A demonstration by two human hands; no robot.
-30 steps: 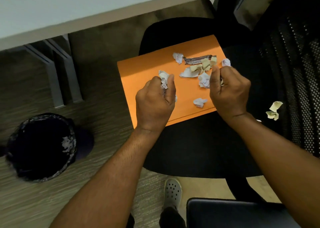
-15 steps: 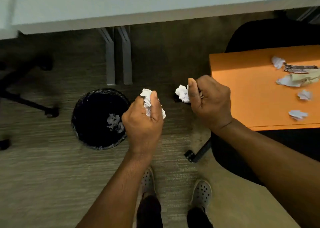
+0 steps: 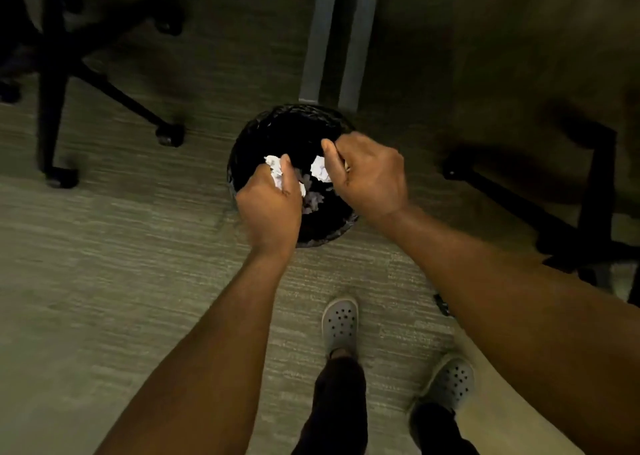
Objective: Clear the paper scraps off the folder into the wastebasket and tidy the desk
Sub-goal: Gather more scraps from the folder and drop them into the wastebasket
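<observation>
Over the bin (image 3: 337, 233) on the floor: left hand (image 3: 270, 203) squeezing scraps (image 3: 275, 172), right hand (image 3: 369, 176) squeezing a scrap (image 3: 320, 172).

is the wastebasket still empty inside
No, crumpled scraps already lie at the bottom of the wastebasket, under the two hands.

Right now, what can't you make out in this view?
- Head view: the folder and desk top lie outside the frame.
- How much paper each fist holds: left hand and right hand cover most of it.
- Wastebasket: its inside is dark, and the scraps are blurred.
</observation>
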